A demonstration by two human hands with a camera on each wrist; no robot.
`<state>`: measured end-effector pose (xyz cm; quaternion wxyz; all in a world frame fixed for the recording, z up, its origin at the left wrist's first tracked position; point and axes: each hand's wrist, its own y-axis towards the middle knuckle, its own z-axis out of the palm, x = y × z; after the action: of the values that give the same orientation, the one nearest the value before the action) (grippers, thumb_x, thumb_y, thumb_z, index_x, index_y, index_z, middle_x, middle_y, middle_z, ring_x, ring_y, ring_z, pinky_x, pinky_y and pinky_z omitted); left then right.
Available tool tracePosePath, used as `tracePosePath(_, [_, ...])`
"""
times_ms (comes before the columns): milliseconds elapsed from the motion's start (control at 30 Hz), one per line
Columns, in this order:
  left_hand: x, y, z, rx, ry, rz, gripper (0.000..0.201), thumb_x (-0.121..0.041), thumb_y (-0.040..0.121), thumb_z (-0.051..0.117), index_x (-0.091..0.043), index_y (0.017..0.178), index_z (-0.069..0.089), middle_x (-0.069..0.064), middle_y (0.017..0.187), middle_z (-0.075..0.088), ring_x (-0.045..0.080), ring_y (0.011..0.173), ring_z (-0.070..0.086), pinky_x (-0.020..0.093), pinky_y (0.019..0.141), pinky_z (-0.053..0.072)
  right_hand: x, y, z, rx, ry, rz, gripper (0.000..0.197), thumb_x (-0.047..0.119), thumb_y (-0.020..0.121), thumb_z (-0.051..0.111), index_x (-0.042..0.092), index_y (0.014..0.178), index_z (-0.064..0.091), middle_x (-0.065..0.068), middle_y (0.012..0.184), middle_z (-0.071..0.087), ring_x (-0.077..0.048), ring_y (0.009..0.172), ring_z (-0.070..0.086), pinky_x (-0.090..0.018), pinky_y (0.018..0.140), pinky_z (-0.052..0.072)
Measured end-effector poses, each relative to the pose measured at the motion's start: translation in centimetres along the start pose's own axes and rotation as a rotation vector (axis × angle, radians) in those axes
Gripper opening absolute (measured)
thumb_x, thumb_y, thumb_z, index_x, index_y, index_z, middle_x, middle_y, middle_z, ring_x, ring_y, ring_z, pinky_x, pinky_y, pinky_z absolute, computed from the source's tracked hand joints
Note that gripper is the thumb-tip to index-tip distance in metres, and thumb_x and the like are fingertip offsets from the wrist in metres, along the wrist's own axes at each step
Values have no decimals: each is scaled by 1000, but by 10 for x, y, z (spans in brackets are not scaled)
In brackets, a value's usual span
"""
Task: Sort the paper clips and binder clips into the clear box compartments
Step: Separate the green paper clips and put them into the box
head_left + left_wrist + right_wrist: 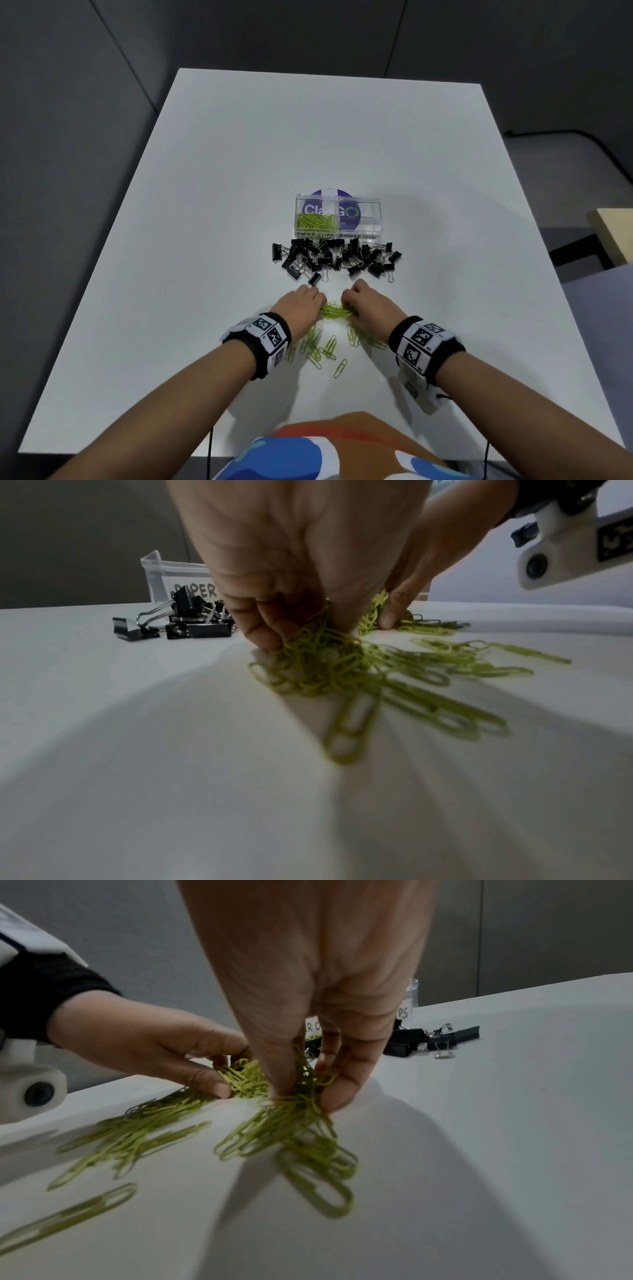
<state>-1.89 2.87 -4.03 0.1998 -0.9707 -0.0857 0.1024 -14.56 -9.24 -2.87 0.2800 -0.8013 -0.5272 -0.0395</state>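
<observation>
**Both hands down in the green paper clips**

While our fingertips vanish into the tangle, we can't count how many clips each hand has: the head view hides the grip under the knuckles, and the near clips in both wrist views smear into blur. Our left hand [301, 306] curls its fingers [263, 631] round a clump of green paper clips [335, 311], pinching it against the table [205, 205]. Our right hand [368, 303] does the same from 3 o'clock, thumb and fingers [342, 1088] closed on its own bunch.

Loose clips fan out toward 6 o'clock, their long axes running mostly away from the hands; thin wire loops, lime green, matte.

Up at 12 o'clock the black binder clips [337, 257] lie heaped in a band, silver handles sticking out every way. Just beyond them stands the clear box [373, 205], partly masked by that heap in the wrist views. Its left compartment, labelled PAPER CLIPS, holds green clips; the right reads BINDER CLIPS.
</observation>
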Motion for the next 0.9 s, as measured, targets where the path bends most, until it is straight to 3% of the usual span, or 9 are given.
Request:
tracePosePath(167, [0,2,0,-6,-48,0,32,-12,98,40,-6,130,38,11,129,41,24,115,43,34,91,45,-3,-1,-4,21,17,-3,20,10,87,53,7,108,51,-11,114,46,-28,87,55,-36,74,48])
tracePosePath(267, [-2,6,2,-27,-111,0,43,-2,92,44,-10,134,35,9,129,43,24,114,45,35,89,47,1,0,-3,49,40,29,33,12,83,52,8,115,47,-12,115,43,-29,90,53,-41,74,50])
tracePosePath(433, [-9,8,-1,-39,-152,-14,41,-27,96,45,-10,132,36,8,127,43,23,117,43,34,90,43,7,3,2,61,-11,67,49,30,80,64,9,118,42,-10,116,41,-28,98,50,-40,78,51])
tracePosePath(633, [-11,14,1,-33,-29,-31,29,-17,100,38,-5,125,39,11,127,41,25,116,42,33,83,43,2,6,4,-2,-19,36,18,17,91,50,7,106,47,-13,108,47,-29,91,52,-39,73,44])
tracePosePath(767, [-11,13,1,-32,-10,-40,27,-12,99,37,-5,126,39,11,126,43,25,115,43,33,82,44,-3,4,-1,-13,45,7,18,15,93,45,7,107,54,-12,106,50,-23,78,48,-36,72,44])
tracePosePath(900, [-8,12,-4,-40,-2,-9,28,-7,98,35,-4,126,40,12,125,46,25,113,44,33,91,43,-10,2,-6,-27,178,29,16,15,92,51,7,103,60,-10,105,55,-25,89,56,-32,82,47])
